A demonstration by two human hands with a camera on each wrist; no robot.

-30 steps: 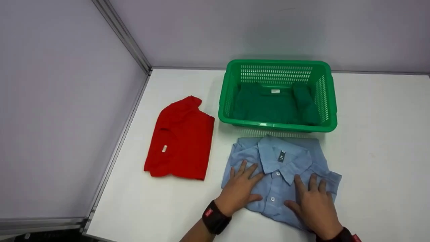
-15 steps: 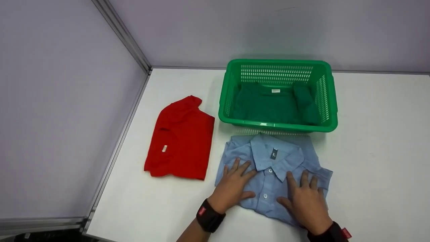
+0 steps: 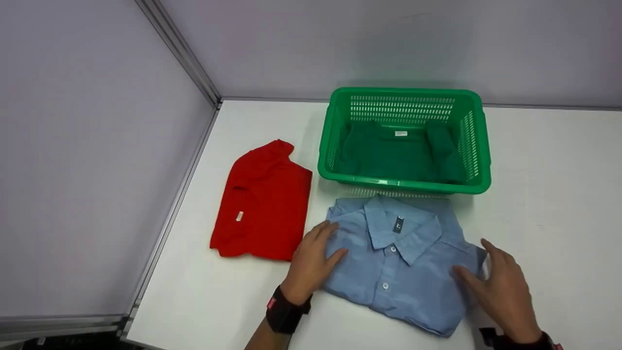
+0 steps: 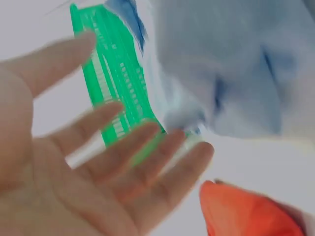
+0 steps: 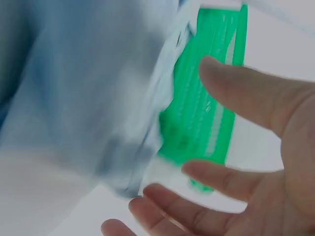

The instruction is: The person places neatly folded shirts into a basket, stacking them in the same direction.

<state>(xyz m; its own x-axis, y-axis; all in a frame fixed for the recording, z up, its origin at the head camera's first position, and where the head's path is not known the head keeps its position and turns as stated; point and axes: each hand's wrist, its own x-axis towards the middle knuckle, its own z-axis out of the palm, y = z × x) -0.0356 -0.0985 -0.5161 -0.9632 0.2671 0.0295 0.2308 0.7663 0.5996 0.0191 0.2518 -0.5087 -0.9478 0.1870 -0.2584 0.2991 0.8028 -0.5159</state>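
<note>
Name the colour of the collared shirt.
The collared shirt is light blue, clearest in the head view.

From my camera I see a white table [image 3: 549,209] meeting a pale grey back wall [image 3: 301,48] and side wall [image 3: 87,160]; a metal strip [image 3: 181,51] lines their corner, under soft light.

In front of me I have a smooth white table [image 3: 559,218], its nine-o'clock edge running on a slant. On it, nearest me, lies a folded blue shirt [image 3: 406,272], buttons up, collar toward twelve. From that shirt, at twelve o'clock, a green basket [image 3: 403,184] stands upright just beyond the collar; whether they touch I can't tell. At ten o'clock a folded red garment [image 3: 272,209] lies flat, near the basket.
</note>
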